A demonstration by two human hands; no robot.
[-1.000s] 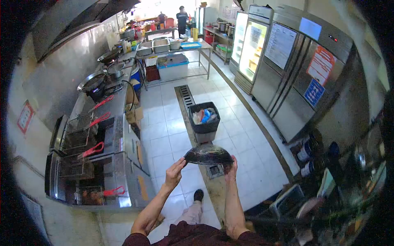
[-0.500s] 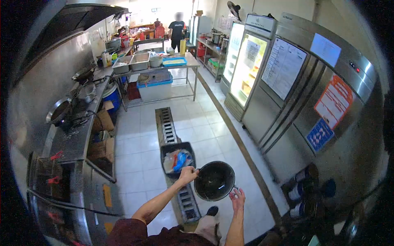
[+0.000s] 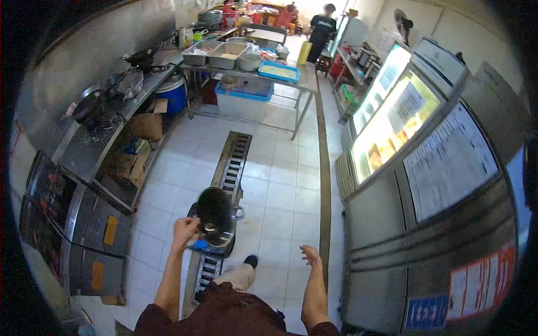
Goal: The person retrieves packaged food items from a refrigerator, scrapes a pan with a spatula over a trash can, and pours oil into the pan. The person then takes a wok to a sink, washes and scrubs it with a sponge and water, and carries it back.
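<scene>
A dark round pot (image 3: 215, 208) with two loop handles hangs tilted in front of me, its black inside facing me. My left hand (image 3: 186, 230) is closed on its left side, at the handle. The right handle sticks out free. My right hand (image 3: 310, 255) is apart from the pot, over the floor to the right, fingers spread and holding nothing. Under the pot stands a black bin (image 3: 226, 250), mostly hidden by it, with a bit of blue plastic (image 3: 200, 244) showing. Whether the pot touches the bin I cannot tell.
A drain grate (image 3: 234, 162) runs along the tiled floor. Woks (image 3: 88, 105) sit on the steel counter at left. Ahead stands a steel table (image 3: 307, 78) with trays. Fridges (image 3: 386, 129) line the right. A person (image 3: 323, 32) stands at the back.
My right hand has let go of the pot's right side and moved away. My left hand has brought the pot left, over the bin, and tilted it. My view has turned.
</scene>
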